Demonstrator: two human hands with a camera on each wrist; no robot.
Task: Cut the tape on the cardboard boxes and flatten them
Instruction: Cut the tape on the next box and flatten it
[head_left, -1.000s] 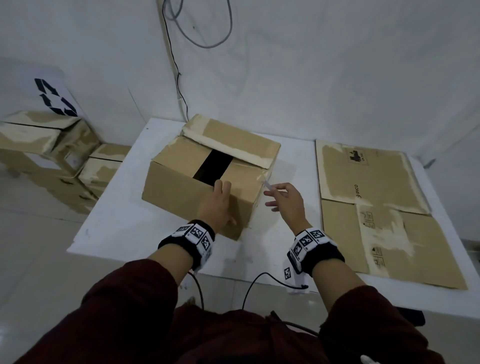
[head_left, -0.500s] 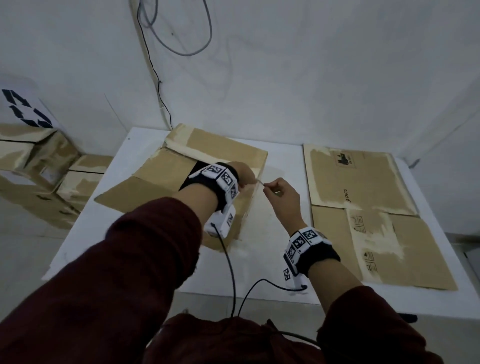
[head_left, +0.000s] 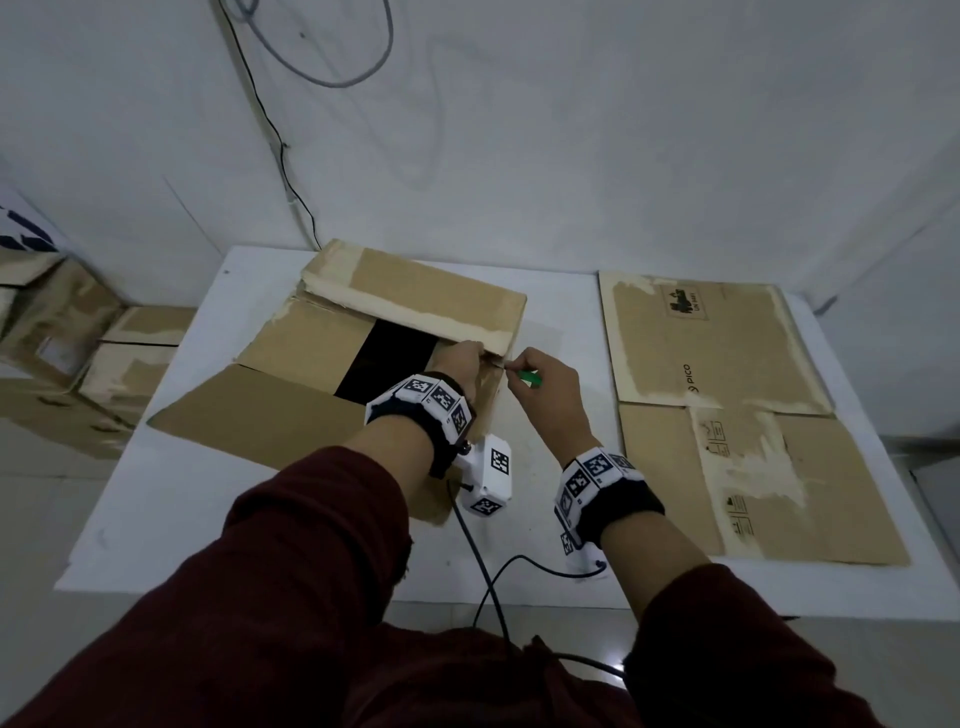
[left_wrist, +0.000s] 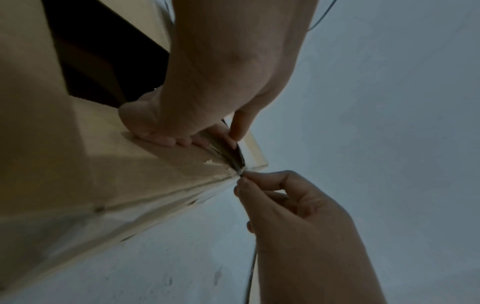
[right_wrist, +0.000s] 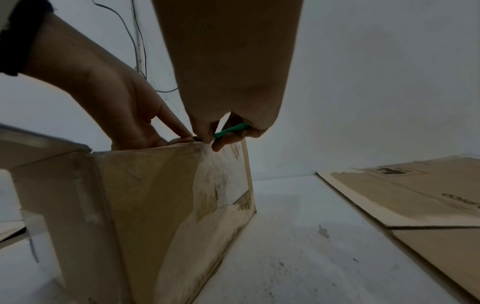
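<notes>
White surface (head_left: 291, 519) carries an open brown box (head_left: 311, 353) at left-centre, flaps splayed, pale torn tape strips on its edges, dark inside. Flattened box (head_left: 727, 415) lies well apart on the right. Left hand (head_left: 460, 361) grips the box's right top corner. Right hand (head_left: 545, 387) pinches a green cutter (head_left: 530, 378) at that corner.

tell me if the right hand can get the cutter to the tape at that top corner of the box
Probably yes. The right hand holds the green cutter right at the box corner, where clear tape wraps the edge. The left hand grips the flap beside it, leaving the corner free.
</notes>
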